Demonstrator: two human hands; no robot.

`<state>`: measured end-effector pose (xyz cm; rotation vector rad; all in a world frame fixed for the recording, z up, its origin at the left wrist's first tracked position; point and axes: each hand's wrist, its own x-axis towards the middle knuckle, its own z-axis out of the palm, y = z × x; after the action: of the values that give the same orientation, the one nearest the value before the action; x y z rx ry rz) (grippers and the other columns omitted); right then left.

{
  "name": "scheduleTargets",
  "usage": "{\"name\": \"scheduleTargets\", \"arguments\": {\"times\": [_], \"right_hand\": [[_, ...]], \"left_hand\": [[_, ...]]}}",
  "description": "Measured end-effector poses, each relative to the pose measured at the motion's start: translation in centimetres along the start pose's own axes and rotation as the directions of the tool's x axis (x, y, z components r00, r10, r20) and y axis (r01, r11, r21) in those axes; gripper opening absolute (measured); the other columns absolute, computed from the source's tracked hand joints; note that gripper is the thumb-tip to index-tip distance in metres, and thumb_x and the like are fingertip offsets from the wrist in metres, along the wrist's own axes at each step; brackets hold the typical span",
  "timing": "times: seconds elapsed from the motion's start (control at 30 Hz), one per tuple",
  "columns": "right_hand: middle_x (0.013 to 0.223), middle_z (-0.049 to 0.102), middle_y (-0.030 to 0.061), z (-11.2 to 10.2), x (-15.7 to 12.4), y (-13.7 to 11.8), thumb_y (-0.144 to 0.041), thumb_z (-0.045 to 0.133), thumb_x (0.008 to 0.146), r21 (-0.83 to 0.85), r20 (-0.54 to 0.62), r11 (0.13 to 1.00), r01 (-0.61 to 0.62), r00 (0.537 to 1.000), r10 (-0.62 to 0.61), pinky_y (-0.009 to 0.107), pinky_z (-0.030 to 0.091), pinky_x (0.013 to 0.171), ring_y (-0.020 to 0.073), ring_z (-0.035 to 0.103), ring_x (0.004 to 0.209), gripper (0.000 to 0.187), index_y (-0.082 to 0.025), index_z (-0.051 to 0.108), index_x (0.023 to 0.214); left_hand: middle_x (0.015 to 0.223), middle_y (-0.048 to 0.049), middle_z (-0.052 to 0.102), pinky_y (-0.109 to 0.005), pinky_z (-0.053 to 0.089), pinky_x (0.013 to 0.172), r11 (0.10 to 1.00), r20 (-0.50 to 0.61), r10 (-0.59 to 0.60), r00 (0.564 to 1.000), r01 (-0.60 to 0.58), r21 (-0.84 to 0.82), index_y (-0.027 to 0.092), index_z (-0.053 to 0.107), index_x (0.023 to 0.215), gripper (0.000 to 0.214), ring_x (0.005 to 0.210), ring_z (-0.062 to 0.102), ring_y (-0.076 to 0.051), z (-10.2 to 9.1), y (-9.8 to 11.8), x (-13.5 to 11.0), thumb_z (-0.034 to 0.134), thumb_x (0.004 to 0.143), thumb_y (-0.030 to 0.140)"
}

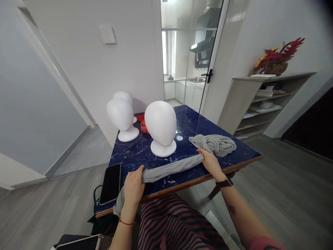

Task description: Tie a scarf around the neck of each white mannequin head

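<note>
A long grey scarf (173, 167) lies stretched along the near edge of the dark blue marble table (187, 119), its far end bunched in a heap at the right. My left hand (133, 187) is closed on the scarf's left part, near the table's front edge. My right hand (211, 163) grips the scarf further right, just before the heap. A white foam mannequin head (160, 127) stands upright right behind the stretched scarf. Two more white mannequin heads (122, 116) stand at the back left.
A black phone (111, 183) lies on the table's near left corner. Red cloth (142, 122) sits between the heads. A glass door (192, 55) and a shelf unit (262, 100) with red flowers stand behind. My lap in striped fabric is below the table edge.
</note>
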<state>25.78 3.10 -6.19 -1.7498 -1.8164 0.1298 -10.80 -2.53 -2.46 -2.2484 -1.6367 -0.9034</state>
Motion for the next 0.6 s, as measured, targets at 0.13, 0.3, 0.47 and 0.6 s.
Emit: {"name": "scheduleTargets", "arguments": {"times": [0.13,0.3,0.47,0.6], "right_hand": [[0.1,0.07,0.005,0.0,0.4,0.5,-0.013,0.04,0.085,0.089,-0.054,0.991,-0.102,0.993,0.107,0.029,0.045,0.073,0.0225,0.065,0.091,0.037,-0.022,0.06,0.116],[0.103,0.069,0.0052,0.0,0.4,0.4,-0.011,0.043,0.08,0.145,-0.04,0.979,-0.144,0.988,0.151,0.028,0.045,0.077,0.0213,0.064,0.095,0.034,-0.021,0.063,0.106],[0.106,0.067,0.0056,0.3,0.2,0.3,-0.01,0.042,0.078,0.136,-0.062,0.983,-0.12,0.99,0.13,0.029,0.045,0.082,0.0196,0.062,0.097,0.033,-0.02,0.062,0.103],[0.106,0.067,0.005,0.3,0.2,0.3,-0.01,0.041,0.078,0.135,-0.07,0.984,-0.119,0.989,0.13,0.029,0.045,0.083,0.0192,0.061,0.097,0.033,-0.02,0.061,0.103]], "left_hand": [[0.099,-0.0077,0.07,-0.031,0.045,0.075,0.854,0.259,-0.221,0.94,0.315,-0.414,0.017,0.061,0.113,0.053,0.084,0.064,-0.022,0.8,0.6,2.0,0.04,0.066,0.003],[0.074,-0.0022,0.068,-0.024,0.041,0.06,0.454,0.465,-0.289,0.837,0.547,-0.704,0.014,0.067,0.099,0.047,0.064,0.056,-0.016,2.7,1.3,3.1,0.042,0.059,0.008],[0.076,-0.0026,0.068,-0.024,0.041,0.07,0.286,0.487,-0.294,0.823,0.562,-0.776,0.014,0.069,0.091,0.036,0.074,0.058,-0.018,3.9,1.2,2.4,0.052,0.06,0.012],[0.082,-0.0043,0.07,-0.025,0.042,0.073,0.244,0.499,-0.327,0.803,0.581,-0.776,0.015,0.069,0.092,0.032,0.077,0.059,-0.019,3.9,1.0,2.1,0.059,0.062,0.017]]}}
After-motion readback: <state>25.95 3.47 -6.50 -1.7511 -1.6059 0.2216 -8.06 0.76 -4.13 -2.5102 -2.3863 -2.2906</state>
